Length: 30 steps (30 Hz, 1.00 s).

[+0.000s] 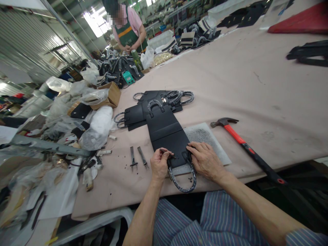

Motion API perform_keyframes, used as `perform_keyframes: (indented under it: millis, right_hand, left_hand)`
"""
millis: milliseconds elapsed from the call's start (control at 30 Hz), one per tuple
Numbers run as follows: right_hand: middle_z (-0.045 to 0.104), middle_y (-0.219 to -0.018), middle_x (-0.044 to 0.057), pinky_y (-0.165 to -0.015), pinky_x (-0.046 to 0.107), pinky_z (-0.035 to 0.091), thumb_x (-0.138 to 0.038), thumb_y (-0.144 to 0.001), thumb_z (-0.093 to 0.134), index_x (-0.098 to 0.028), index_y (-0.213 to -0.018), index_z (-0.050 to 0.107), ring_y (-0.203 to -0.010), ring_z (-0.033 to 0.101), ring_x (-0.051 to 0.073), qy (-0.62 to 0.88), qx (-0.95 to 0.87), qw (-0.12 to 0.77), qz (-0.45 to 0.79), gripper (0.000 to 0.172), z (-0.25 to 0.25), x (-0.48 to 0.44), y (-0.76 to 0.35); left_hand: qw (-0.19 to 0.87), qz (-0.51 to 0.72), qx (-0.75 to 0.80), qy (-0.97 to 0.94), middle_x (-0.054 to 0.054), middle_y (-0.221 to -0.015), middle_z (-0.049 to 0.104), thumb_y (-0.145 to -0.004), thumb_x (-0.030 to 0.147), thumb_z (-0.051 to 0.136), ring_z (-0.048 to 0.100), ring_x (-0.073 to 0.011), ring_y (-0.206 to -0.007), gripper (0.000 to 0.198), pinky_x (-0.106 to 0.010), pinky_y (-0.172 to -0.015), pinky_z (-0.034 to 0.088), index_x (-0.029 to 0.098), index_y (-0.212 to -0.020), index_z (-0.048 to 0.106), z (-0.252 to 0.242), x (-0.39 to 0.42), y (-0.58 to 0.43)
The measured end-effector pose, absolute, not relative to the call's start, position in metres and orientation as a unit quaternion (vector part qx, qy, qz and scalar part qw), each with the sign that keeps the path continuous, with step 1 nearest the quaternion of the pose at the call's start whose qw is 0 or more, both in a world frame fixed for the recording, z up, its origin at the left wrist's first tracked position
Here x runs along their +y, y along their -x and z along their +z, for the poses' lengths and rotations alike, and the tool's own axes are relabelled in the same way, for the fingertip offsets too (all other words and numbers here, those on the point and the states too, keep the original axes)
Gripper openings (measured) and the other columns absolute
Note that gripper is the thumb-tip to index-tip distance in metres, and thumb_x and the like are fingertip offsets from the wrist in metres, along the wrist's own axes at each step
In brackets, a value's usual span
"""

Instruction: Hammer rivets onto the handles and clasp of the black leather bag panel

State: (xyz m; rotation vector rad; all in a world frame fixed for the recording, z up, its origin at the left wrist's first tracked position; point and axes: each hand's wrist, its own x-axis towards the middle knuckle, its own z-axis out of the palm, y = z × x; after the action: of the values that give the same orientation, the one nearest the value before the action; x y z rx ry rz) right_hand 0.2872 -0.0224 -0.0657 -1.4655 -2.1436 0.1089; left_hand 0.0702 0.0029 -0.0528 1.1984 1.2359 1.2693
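A long black panel [166,128] lies in front of me, its near end on a grey-white slab [210,141]. A plastic-wrapped curved handle [183,189] hangs toward me from that end. My left hand [161,163] is closed in a pinch at the panel's left edge, on a small dark piece too small to name. My right hand [205,160] rests at the panel's right edge beside the handle's base, its fingers pressed together on the edge. More black panels with wrapped handles [134,114] are piled beyond.
A hammer [246,145] lies on the right. Two pronged metal tools [132,159] lie left of my left hand. Plastic bags and a cardboard box [112,95] crowd the left side. Another person [130,30] stands at the table's far side. A red object [302,20] is far right.
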Motion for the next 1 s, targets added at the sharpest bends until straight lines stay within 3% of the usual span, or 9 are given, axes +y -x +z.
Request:
perform_keyframes:
  millis: [200, 433, 667, 800, 900, 1000]
  right_hand:
    - [0.061, -0.135, 0.011, -0.109, 0.047, 0.036, -0.015, -0.097, 0.048, -0.015, -0.127, 0.064, -0.119, 0.054, 0.029, 0.545, -0.794, 0.267, 0.039, 0.034, -0.065, -0.023, -0.287]
    - [0.062, -0.134, 0.012, -0.105, 0.048, 0.04, -0.015, -0.096, 0.049, -0.015, -0.126, 0.065, -0.118, 0.055, 0.03, 0.544, -0.792, 0.273, 0.051, 0.035, -0.064, -0.023, -0.288]
    - [0.065, -0.128, 0.012, -0.103, 0.049, 0.048, -0.022, -0.095, 0.052, -0.019, -0.12, 0.066, -0.119, 0.06, 0.028, 0.512, -0.767, 0.367, 0.125, 0.03, -0.071, -0.02, -0.302]
    - [0.065, -0.124, 0.016, -0.103, 0.047, 0.049, -0.025, -0.094, 0.052, -0.016, -0.118, 0.065, -0.117, 0.061, 0.03, 0.596, -0.708, 0.378, 0.034, 0.029, -0.066, -0.022, -0.348]
    - [0.065, -0.112, 0.024, -0.088, 0.052, 0.05, -0.026, -0.09, 0.053, -0.011, -0.109, 0.066, -0.101, 0.063, 0.037, 0.685, -0.66, 0.306, -0.045, 0.027, -0.069, -0.027, -0.399]
    - [0.061, -0.079, 0.018, -0.062, 0.045, 0.044, -0.036, -0.086, 0.061, -0.016, -0.087, 0.065, -0.07, 0.059, 0.03, 0.74, -0.621, 0.257, 0.017, 0.02, -0.077, -0.029, -0.441]
  left_hand:
    - [0.465, 0.498, 0.513, -0.521, -0.002, -0.082, 0.074, -0.092, 0.029, 0.065, 0.075, -0.0166, -0.079, 0.011, -0.029, -0.078, 0.06, 0.018, -0.09, 0.063, -0.057, 0.004, -0.069]
    - [0.352, 0.468, 0.517, -0.624, -0.001, -0.083, 0.075, -0.094, 0.022, 0.061, 0.072, -0.0158, -0.079, 0.004, -0.027, -0.077, 0.056, 0.021, -0.091, 0.064, -0.057, -0.001, -0.073]
    - [0.298, 0.442, 0.481, -0.696, -0.002, -0.085, 0.073, -0.094, 0.017, 0.056, 0.071, -0.0172, -0.079, 0.01, -0.028, -0.077, 0.055, 0.022, -0.094, 0.065, -0.056, -0.004, -0.075]
    - [0.304, 0.446, 0.48, -0.692, -0.002, -0.086, 0.073, -0.094, 0.017, 0.056, 0.07, -0.0176, -0.081, 0.012, -0.028, -0.079, 0.055, 0.022, -0.093, 0.067, -0.056, -0.006, -0.073]
    - [0.316, 0.444, 0.481, -0.687, -0.002, -0.085, 0.074, -0.094, 0.019, 0.056, 0.069, -0.0175, -0.08, 0.013, -0.028, -0.078, 0.054, 0.022, -0.09, 0.067, -0.056, -0.005, -0.072]
    - [0.316, 0.437, 0.484, -0.689, -0.002, -0.082, 0.073, -0.093, 0.018, 0.056, 0.068, -0.0169, -0.077, 0.013, -0.027, -0.075, 0.052, 0.022, -0.088, 0.068, -0.056, -0.003, -0.072]
